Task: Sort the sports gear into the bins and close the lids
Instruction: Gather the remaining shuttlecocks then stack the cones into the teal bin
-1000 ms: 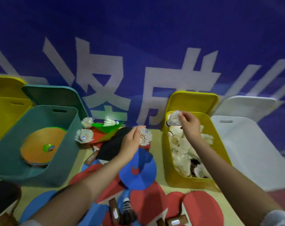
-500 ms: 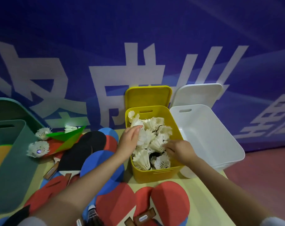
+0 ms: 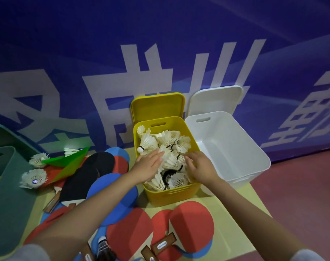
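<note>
A yellow bin point(image 3: 171, 194) at centre is heaped with white shuttlecocks point(image 3: 166, 142); its yellow lid point(image 3: 157, 106) leans on the wall behind. My left hand point(image 3: 148, 167) lies flat on the pile at the bin's left rim, fingers spread. My right hand point(image 3: 202, 166) presses on the pile at the right side, fingers curled down. Neither hand visibly grips anything. Two loose shuttlecocks point(image 3: 34, 178) lie at the left beside a green paper plane point(image 3: 70, 159). Red, blue and black table-tennis paddles point(image 3: 190, 221) cover the mat in front.
An empty white bin point(image 3: 254, 157) stands right of the yellow one, its white lid point(image 3: 215, 97) against the blue banner wall. A dark green bin point(image 3: 7, 194) sits at the far left. The red floor point(image 3: 302, 194) begins at the mat's right edge.
Both hands carried shuttlecocks to the yellow bin and let them go; they now rest on the pile. My view swung right, pushing the green bin to the edge.
</note>
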{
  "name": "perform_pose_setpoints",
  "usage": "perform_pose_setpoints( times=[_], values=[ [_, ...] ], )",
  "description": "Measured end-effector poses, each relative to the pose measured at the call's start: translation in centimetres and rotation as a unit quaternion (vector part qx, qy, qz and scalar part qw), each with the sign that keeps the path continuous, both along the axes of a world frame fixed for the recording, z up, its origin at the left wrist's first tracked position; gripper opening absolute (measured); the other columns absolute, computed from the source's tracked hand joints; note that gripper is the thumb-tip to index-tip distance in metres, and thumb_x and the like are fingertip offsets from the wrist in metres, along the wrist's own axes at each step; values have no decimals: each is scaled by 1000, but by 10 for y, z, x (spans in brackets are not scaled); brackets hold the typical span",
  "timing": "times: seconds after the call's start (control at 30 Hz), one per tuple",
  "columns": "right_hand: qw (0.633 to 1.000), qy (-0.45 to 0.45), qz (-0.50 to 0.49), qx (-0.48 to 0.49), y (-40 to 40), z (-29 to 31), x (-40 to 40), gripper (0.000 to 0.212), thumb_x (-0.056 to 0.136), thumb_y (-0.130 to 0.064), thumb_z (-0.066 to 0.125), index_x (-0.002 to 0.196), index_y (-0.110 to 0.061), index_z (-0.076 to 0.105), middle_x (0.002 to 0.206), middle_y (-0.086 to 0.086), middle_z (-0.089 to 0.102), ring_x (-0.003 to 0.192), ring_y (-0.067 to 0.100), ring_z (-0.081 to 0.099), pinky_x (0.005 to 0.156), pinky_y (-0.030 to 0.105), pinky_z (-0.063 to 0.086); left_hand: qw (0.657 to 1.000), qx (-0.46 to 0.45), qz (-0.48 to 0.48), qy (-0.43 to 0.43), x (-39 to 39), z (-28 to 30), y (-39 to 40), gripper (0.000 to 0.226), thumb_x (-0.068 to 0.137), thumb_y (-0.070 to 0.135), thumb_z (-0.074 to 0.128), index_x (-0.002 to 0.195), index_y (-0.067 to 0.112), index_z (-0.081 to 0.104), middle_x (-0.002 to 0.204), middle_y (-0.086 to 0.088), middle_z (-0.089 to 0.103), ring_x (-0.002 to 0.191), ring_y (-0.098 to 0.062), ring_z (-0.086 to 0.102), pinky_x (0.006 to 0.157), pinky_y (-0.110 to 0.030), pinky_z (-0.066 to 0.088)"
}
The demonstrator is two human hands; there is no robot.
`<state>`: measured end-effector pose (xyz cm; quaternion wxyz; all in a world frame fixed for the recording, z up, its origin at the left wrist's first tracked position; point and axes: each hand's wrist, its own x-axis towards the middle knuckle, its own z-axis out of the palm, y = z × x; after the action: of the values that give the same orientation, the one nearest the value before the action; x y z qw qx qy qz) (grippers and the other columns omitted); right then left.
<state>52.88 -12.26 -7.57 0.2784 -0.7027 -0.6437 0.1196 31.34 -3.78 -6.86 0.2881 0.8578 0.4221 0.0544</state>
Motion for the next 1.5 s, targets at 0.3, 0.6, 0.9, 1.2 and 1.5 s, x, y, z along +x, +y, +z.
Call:
perform_pose_setpoints(
  times=[0.3,0.6,0.9,1.2,1.5],
  values=[
    [990,135,-7,47,30,39,-77,30,97,-27,47,123,-19,62,113,-4,65,97,7,58,79,20,43,940,25,227,-255,-80,20,14,34,100,20,42,133,22,50,128,1,49,120,-11,45,101,-29,37],
    [996,-36,46,65,120,49,-220,28,85,-28,45,85,-12,68,83,9,67,79,30,62,63,32,42,873,68,463,-135,-264,-20,30,44,93,12,52,136,7,47,130,-22,48,123,-37,44,105,-43,35],
    [981,32,173,-81,199,23,-347,26,90,-19,52,109,-17,68,110,9,69,103,28,61,83,33,47,857,15,507,-93,-360,-45,47,54,92,14,54,142,3,37,138,-23,43,129,-36,39,106,-40,33],
    [930,-77,215,-287,293,-21,-415,44,92,-11,48,135,-3,46,140,18,47,127,32,46,104,34,36,883,-30,453,-116,-373,-70,84,44,97,14,44,141,9,42,145,-11,43,134,-24,40,107,-28,30],
    [880,-212,273,-325,304,-58,-417,50,86,-55,55,111,-12,57,122,16,49,121,32,39,101,40,36,871,-21,462,-163,-375,-84,95,31,101,24,38,114,10,63,112,-3,62,105,-16,55,85,-22,37]
  ],
)
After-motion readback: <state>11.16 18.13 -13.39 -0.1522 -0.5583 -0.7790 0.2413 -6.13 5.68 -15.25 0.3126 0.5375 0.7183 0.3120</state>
